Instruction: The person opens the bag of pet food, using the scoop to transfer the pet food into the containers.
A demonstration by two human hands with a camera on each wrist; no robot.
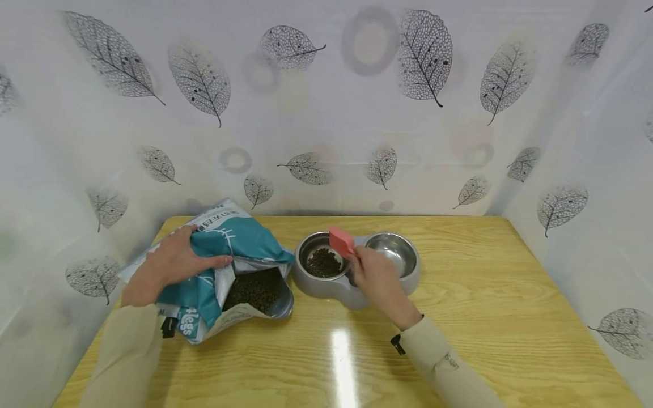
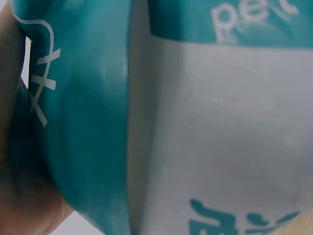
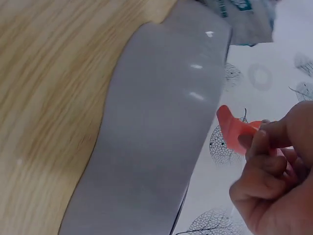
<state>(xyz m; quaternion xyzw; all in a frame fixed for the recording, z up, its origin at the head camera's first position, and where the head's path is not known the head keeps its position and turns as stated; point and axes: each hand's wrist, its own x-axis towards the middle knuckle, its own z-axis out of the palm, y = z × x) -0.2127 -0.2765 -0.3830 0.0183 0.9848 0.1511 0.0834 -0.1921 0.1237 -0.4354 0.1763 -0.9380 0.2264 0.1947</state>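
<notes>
My left hand (image 1: 176,259) grips the folded-over upper part of a teal and silver pet food bag (image 1: 252,237), thumb toward its mouth. The bag lies on its side, its opening facing me, with brown kibble (image 1: 254,292) inside. Close up, the bag (image 2: 215,122) fills most of the left wrist view. In my right hand (image 1: 377,277) is the handle of a small red scoop (image 1: 340,242), also seen in the right wrist view (image 3: 237,129). The scoop is tilted over the left bowl of a grey double pet bowl (image 1: 326,289), where kibble (image 1: 323,263) covers part of the bottom.
The right steel bowl (image 1: 393,249) shows bare metal. Everything stands on a light wooden table (image 1: 474,306). A pale leaf-print curtain (image 1: 326,113) hangs behind the table and at both sides. The bag's mouth lies close to the double bowl's left side.
</notes>
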